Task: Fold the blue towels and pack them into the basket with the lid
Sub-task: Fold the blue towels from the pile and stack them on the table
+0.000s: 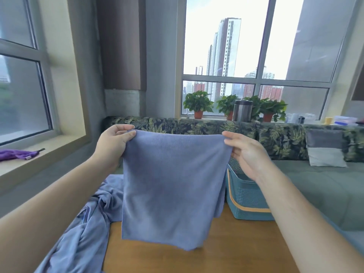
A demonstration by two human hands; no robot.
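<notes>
A blue towel (173, 186) hangs in the air in front of me, doubled over, its lower edge just above the wooden table (226, 249). My left hand (114, 142) pinches its top left corner and my right hand (246, 152) pinches its top right corner. A second blue towel (86, 229) lies crumpled on the table's left side and spills over the edge. Behind the held towel on the right stands a teal woven basket (246, 198) with an orange band, its lid raised; the towel and my right arm hide part of it.
A grey-green sofa (319, 186) with a leaf-print back and a grey cushion (325, 148) sits to the right. A window sill at left carries a purple cloth (15, 154). Potted plants (199, 103) and a metal canister (241, 110) line the far window sill.
</notes>
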